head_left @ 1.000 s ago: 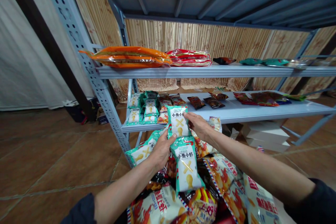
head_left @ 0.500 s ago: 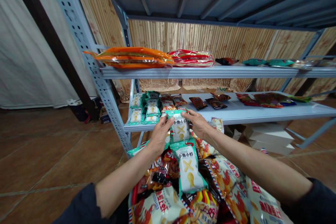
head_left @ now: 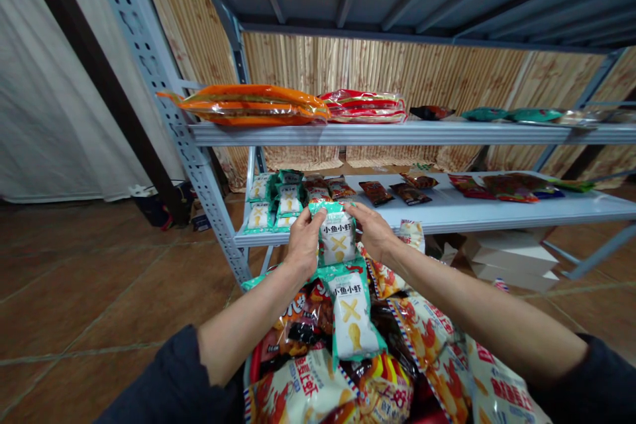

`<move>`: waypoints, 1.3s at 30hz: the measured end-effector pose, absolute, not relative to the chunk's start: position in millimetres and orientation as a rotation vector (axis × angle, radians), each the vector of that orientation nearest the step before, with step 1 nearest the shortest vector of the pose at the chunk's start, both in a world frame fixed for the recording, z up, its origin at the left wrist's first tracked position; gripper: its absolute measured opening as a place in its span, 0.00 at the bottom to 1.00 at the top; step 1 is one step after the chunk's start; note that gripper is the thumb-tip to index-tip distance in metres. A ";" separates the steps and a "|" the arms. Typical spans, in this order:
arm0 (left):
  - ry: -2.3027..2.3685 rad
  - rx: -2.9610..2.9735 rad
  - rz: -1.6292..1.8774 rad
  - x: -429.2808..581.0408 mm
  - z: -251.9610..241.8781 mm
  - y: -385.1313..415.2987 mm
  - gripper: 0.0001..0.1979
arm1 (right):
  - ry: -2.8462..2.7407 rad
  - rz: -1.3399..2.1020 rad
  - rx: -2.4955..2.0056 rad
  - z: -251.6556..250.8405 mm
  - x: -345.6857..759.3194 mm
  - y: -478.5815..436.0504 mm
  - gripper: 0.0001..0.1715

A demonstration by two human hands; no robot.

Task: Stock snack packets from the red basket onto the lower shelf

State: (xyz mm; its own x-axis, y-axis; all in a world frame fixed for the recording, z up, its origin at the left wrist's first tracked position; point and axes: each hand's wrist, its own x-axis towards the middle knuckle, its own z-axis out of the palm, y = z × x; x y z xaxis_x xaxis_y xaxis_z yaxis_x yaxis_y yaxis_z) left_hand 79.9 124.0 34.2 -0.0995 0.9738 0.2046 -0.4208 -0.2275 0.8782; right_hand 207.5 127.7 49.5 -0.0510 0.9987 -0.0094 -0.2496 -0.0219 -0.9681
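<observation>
Brown tile floor and a grey perforated steel shelf frame a person's left hand and right hand, both closed on an upright white-and-green snack packet just before the shelf's front edge.

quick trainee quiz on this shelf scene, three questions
1. True or false: the left hand and the right hand both touch the same green-and-white snack bag.
2. Does the orange bag lie on the upper shelf or the lower shelf?
3. What lies just below the held bag?

Key: 1 true; 2 upper shelf; 3 another green-and-white snack bag.
</observation>
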 end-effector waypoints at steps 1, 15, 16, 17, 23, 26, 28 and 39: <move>0.798 0.993 1.594 79.8 34.3 125.2 0.13 | -1.057 1.374 -0.992 49.9 207.9 127.7 0.17; 0.844 0.917 1.623 75.6 25.1 133.2 0.16 | -1.059 1.246 -1.016 57.1 211.4 141.2 0.08; 0.842 0.925 1.622 75.7 25.5 133.4 0.16 | -1.091 1.197 -1.037 56.9 211.1 142.7 0.08; 0.843 0.934 1.622 75.6 26.1 133.7 0.16 | -1.122 1.148 -1.056 56.7 211.2 144.4 0.09; 0.880 0.951 1.620 75.0 26.8 135.6 0.16 | -1.319 0.967 -1.071 51.6 217.4 154.7 0.13; 0.880 0.968 1.632 76.0 25.1 136.8 0.16 | -1.384 0.867 -1.124 48.0 221.3 160.0 0.14; 0.877 0.969 1.649 77.5 24.5 137.4 0.15 | -1.423 0.781 -1.159 46.1 223.1 163.2 0.15; 0.851 0.852 1.598 82.6 32.2 139.2 0.18 | -1.516 0.378 -1.254 56.5 223.5 161.9 0.16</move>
State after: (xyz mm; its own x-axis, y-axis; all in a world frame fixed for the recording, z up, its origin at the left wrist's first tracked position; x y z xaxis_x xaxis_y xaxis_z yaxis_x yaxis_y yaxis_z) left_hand 82.6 139.2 32.2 -0.1602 0.9825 0.0951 -0.4692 -0.1606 0.8684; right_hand 223.5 161.9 56.5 0.1369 0.8434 0.5195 0.5011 0.3934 -0.7708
